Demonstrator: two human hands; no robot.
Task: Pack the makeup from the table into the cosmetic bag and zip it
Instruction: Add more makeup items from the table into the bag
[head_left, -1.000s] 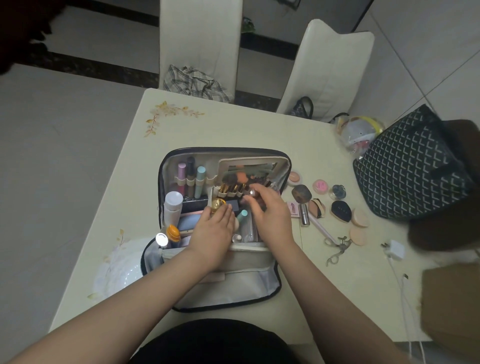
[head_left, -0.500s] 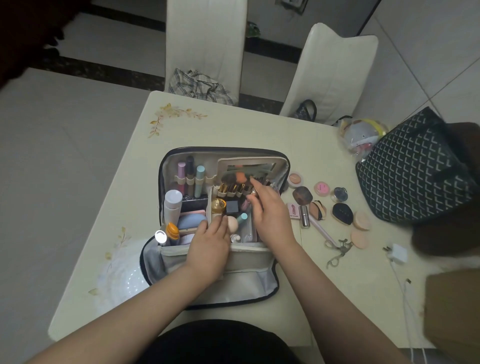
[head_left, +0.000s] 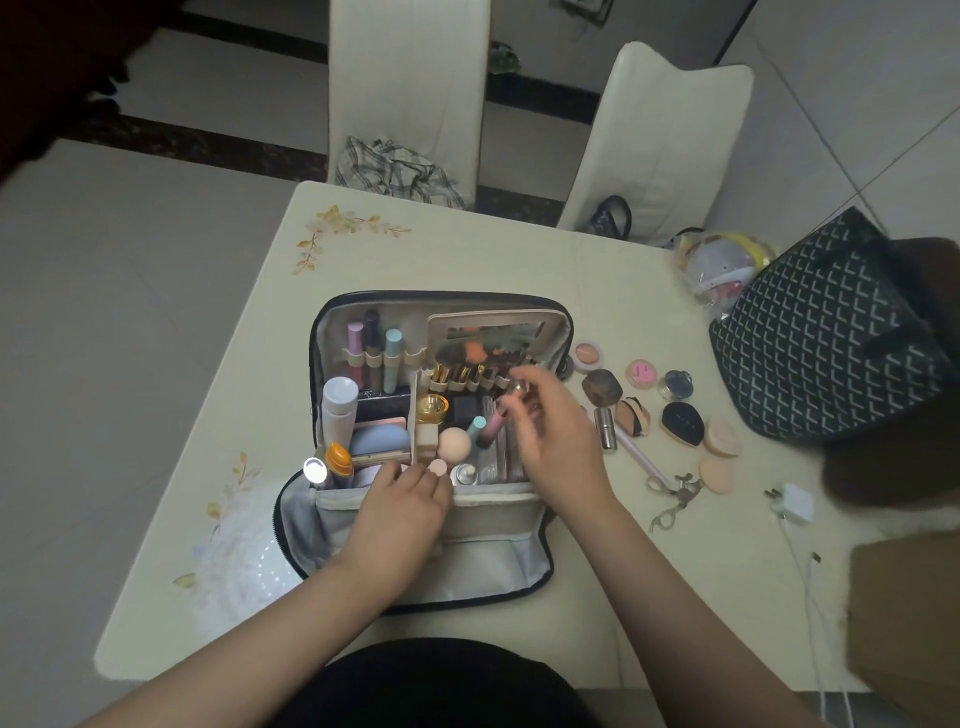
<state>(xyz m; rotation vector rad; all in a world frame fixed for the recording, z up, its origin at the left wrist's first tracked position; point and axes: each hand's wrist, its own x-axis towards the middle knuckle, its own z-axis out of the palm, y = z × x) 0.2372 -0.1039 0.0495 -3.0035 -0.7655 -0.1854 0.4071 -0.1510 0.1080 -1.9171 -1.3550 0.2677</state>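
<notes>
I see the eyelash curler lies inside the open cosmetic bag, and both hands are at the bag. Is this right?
Not quite. In the head view the eyelash curler lies on the table, to the right of the open cosmetic bag, not inside it. The left hand and right hand are indeed at the bag.

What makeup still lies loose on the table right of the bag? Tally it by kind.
Pots and compacts: 4
Puffs and sponges: 4
Tubes and sticks: 2
Eyelash curler: 1
Total: 11
</notes>
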